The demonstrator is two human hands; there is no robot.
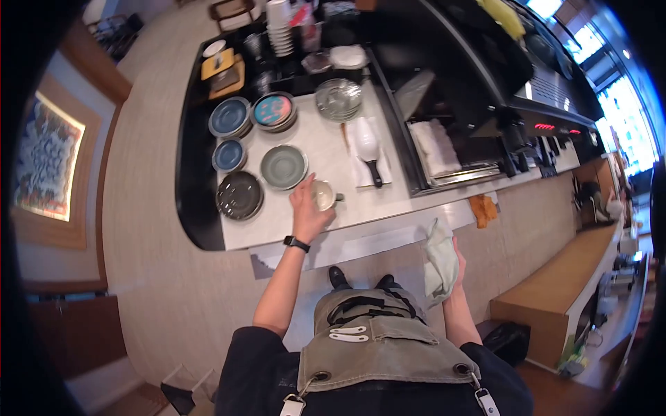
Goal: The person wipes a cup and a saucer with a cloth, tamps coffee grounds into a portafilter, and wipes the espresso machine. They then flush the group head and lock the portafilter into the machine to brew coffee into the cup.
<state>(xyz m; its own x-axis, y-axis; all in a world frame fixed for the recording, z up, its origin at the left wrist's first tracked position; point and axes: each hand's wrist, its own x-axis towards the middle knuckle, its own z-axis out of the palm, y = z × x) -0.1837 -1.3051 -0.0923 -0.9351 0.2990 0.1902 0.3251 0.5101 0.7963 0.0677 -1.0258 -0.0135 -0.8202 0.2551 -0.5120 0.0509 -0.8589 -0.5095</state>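
Cup point(324, 197) against left fingers point(303, 191)

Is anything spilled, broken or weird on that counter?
I can't see any spills or breaks. The orange cloth looks a bit messy, though: it hangs crumpled at the front edge of the counter, not neatly folded.

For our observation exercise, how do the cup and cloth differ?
The cup is round with a handle; the cloth is limp and creased. The cup sits on the counter; the cloth is held clear of it. Both have a hand at them: left hand for the cup, right hand for the cloth.
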